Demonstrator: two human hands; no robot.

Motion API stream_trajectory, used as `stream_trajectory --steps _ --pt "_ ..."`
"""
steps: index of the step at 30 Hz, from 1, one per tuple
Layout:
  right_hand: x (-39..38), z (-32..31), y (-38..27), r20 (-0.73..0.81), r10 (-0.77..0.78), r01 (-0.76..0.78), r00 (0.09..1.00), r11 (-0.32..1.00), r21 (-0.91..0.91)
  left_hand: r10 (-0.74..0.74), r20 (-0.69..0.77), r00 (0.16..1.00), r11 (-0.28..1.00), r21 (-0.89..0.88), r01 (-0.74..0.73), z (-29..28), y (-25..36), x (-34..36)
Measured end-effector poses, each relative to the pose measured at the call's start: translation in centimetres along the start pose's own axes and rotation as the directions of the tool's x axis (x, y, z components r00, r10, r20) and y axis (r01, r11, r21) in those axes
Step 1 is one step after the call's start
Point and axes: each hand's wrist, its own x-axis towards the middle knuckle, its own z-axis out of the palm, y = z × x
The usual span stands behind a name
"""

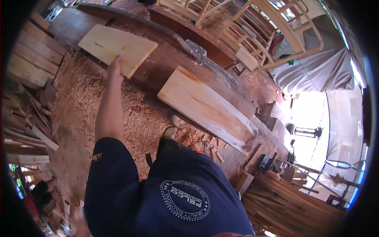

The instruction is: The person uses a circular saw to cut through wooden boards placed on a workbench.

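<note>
My left hand (115, 67) reaches forward and grips the near edge of a pale wooden board (118, 44), its fingers partly hidden at that edge. The board lies over the far left part of a long brown worktable (152, 73). Apart from it, a second, longer board (205, 104) with brown and whitish streaks rests nearer on the same table, slanting to the right. My right hand cannot be made out; a blurred skin-coloured shape (81, 224) shows at the lower left, whose it is I cannot tell.
Wood shavings (79, 102) cover the floor left of the table. Offcuts (31, 114) and planks (35, 55) line the left side. Wooden frames (272, 23) stand at the far right, near a grey sheet (316, 75). Stacked timber (284, 201) lies at the lower right.
</note>
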Motion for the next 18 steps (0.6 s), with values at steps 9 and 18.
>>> stream_trajectory --steps 9,18 --pt "-3.1 0.7 2.4 -0.019 -0.215 0.215 0.976 0.966 0.145 -0.153 -0.346 0.926 0.938 0.244 0.246 -3.2 -6.1 1.5" --pt "-5.9 2.0 4.0 0.086 -0.315 0.319 0.945 0.947 -0.031 0.192 0.198 0.961 -0.340 0.932 -0.124 -0.9 -4.2 -2.2"
